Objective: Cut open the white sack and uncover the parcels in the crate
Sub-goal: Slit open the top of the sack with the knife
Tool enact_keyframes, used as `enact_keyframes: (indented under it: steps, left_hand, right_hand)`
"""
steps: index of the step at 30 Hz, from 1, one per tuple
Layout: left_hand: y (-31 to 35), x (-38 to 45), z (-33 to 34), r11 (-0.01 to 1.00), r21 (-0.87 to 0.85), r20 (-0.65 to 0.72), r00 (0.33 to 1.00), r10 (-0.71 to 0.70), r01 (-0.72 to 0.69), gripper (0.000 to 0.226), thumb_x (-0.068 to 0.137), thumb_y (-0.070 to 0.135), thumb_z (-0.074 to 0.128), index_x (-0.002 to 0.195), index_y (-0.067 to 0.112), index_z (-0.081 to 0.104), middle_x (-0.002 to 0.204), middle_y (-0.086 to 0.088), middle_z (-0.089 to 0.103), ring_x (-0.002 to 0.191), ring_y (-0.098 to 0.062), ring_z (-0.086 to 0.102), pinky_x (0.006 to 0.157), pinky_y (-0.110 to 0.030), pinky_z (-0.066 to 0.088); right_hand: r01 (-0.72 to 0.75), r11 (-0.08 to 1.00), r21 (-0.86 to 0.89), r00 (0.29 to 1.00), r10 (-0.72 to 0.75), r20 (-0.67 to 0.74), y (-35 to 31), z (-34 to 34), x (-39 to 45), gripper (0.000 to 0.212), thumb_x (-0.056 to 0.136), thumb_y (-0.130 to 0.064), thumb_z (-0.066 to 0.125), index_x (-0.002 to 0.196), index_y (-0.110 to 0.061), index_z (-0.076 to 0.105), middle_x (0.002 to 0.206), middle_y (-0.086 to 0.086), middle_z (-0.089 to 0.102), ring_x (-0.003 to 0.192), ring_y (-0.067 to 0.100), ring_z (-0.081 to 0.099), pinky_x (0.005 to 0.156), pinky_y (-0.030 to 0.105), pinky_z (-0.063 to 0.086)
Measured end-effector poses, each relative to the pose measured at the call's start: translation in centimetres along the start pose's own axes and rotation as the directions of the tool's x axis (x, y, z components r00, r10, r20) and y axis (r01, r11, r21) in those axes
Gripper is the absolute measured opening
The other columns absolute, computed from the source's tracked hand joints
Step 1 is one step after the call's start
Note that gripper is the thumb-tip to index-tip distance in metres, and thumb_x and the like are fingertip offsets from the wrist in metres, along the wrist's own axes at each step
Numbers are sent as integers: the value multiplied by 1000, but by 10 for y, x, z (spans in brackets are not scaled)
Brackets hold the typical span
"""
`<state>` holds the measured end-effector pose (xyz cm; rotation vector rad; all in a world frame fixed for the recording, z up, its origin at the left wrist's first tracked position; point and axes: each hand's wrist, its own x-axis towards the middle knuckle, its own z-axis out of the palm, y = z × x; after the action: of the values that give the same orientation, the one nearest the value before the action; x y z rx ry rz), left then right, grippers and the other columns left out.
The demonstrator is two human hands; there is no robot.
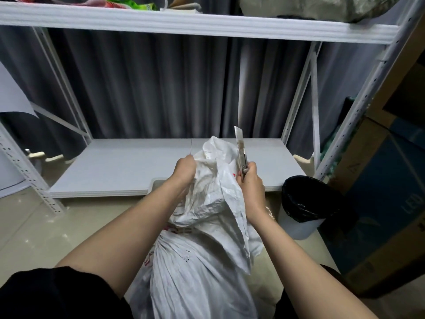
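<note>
White woven plastic sack (202, 261) stands upright between both hands; left hand (185, 170) grips its bunched neck, right hand (251, 183) (just beside) holds a silver utility knife (241, 150), blade up.

The sack (202, 261) is white woven plastic with small red print and a few black marks; the utility knife (242, 155) has a silver blade and body; the curtain (161, 88) is dark grey in vertical folds; the shelving (184, 24) is white; the bin (305, 217) is pale with a glossy black liner; the floor (46, 226) is beige tile; the sleeves (57, 293) are black
</note>
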<state>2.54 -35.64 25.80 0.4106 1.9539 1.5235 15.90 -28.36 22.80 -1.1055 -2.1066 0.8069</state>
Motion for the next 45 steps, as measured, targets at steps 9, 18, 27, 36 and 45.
enact_keyframes:
  steps: [9, 18, 27, 36, 45]
  left_hand:
    - [8, 5, -9, 854, 518, 258, 961, -99, -51, 100, 45, 76, 73, 120, 12, 56, 111, -5, 66, 95, -23, 66, 85, -34, 53]
    - [24, -4, -30, 714, 682, 344, 932, -118, -162, 59, 44, 30, 70, 96, 4, 59, 84, -9, 56, 73, -24, 53, 64, -30, 42]
    - [10, 0, -2, 890, 454, 115, 993, 0, -52, 36, 79, 8, 55, 112, 1, 45, 76, -6, 48, 59, -15, 45, 48, -22, 34]
    - [-1, -2, 7, 980, 187, 69, 996, 49, -61, 52, 68, 48, 77, 99, 8, 67, 90, -7, 74, 75, -20, 70, 69, -28, 54]
    - [-7, -11, 11, 933, 294, -73, 968, 240, -209, 64, 57, 49, 75, 104, 9, 59, 100, -5, 68, 93, -26, 65, 85, -45, 54]
  right_hand:
    - [24, 994, -106, 1000, -25, -6, -3, 0, -2, 10, 94, -12, 42, 99, -12, 34, 93, 18, 63, 87, 40, 56, 62, 38, 34]
    - [53, 999, -12, 990, -51, 129, 6, -4, 4, 13, 97, -21, 42, 92, -17, 31, 87, 18, 62, 81, 40, 56, 67, 43, 43]
    - [11, 965, 264, 977, 46, -210, -15, -16, -21, 5, 91, -17, 49, 90, -16, 44, 88, 7, 59, 79, 28, 57, 67, 40, 42]
    - [-188, 798, 572, 982, 133, 137, -27, 9, -68, 28, 84, -21, 69, 93, -17, 42, 64, -11, 47, 54, 0, 46, 64, 23, 42]
    - [-185, 977, 106, 968, 163, 190, -8, -22, -68, 21, 102, -35, 26, 99, -19, 39, 92, 1, 55, 100, 36, 56, 81, 42, 41]
